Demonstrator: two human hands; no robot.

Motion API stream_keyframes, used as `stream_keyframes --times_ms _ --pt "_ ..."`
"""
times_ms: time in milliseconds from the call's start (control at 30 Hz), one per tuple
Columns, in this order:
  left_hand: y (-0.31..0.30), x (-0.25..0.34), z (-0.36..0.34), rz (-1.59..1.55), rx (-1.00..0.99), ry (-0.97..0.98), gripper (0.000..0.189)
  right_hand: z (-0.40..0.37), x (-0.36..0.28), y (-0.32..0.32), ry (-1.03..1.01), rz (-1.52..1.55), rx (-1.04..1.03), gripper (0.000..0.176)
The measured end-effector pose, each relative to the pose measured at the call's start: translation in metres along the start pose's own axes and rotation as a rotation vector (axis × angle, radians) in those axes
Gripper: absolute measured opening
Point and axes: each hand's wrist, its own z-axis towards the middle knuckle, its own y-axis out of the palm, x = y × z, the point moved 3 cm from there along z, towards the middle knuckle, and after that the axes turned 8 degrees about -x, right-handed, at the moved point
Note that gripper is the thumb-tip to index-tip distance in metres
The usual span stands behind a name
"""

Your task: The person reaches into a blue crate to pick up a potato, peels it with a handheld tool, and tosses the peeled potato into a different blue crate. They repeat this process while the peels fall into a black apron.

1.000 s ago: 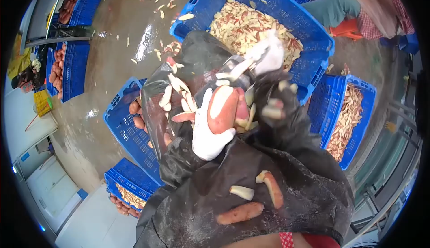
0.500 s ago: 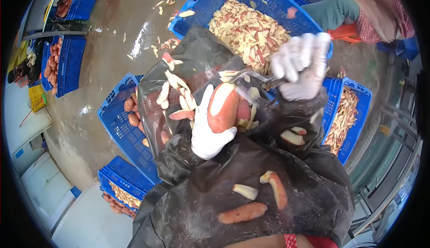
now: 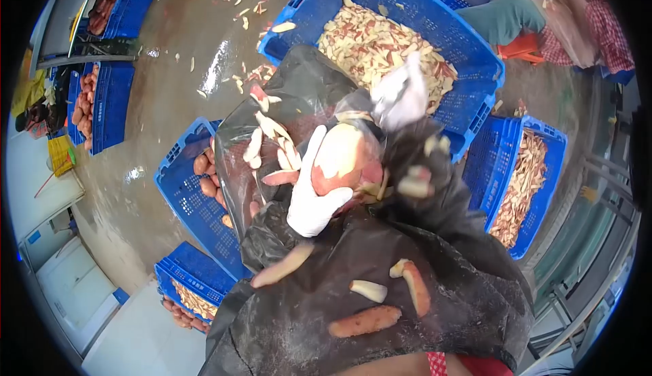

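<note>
My left hand (image 3: 314, 203), in a white glove, is wrapped around a red-skinned potato (image 3: 341, 153) above my lap. Pale flesh shows across the potato's upper part; red skin is left lower down. My right hand (image 3: 402, 94), also gloved in white, is just beyond the potato and smeared by motion. The metal peeler seen in it a moment ago is not distinct now. A black plastic apron (image 3: 448, 301) covers my lap, with peel strips (image 3: 367, 321) lying on it. Another strip of peel (image 3: 414, 182) is blurred beside my right sleeve.
A blue crate (image 3: 475, 80) of peelings stands ahead, with a second peelings crate (image 3: 536, 237) to the right. Potatoes lie in a crate (image 3: 187, 192) at my left. More crates (image 3: 115, 104) stand farther left. Another person (image 3: 523, 19) sits at the upper right. Scraps litter the wet floor (image 3: 170, 70).
My right hand has swept left and toward the potato. More of the potato's top is bare flesh. A new strip of peel appears near my left wrist.
</note>
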Motion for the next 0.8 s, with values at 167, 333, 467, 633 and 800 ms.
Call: stream_keyframes --times_ms 167,333,467,633,800 --pt "0.010 0.011 0.004 -0.352 -0.003 -0.011 0.097 -0.033 0.015 0.026 0.177 0.303 -0.128 0.048" --pt "-0.007 -0.004 0.005 -0.329 0.029 -0.018 0.090 -0.009 -0.008 0.014 -0.017 0.359 -0.482 0.047" --pt "-0.001 -0.024 -0.012 -0.736 0.085 -0.207 0.081 0.004 0.009 -0.004 0.075 0.070 0.035 0.049" --pt "-0.005 -0.023 -0.024 -0.844 0.044 -0.302 0.075 -0.035 0.003 0.047 0.153 0.407 -0.160 0.049" --pt "-0.004 0.012 -0.013 0.270 0.228 0.106 0.084 -0.042 0.022 0.042 0.222 0.131 -0.253 0.045"
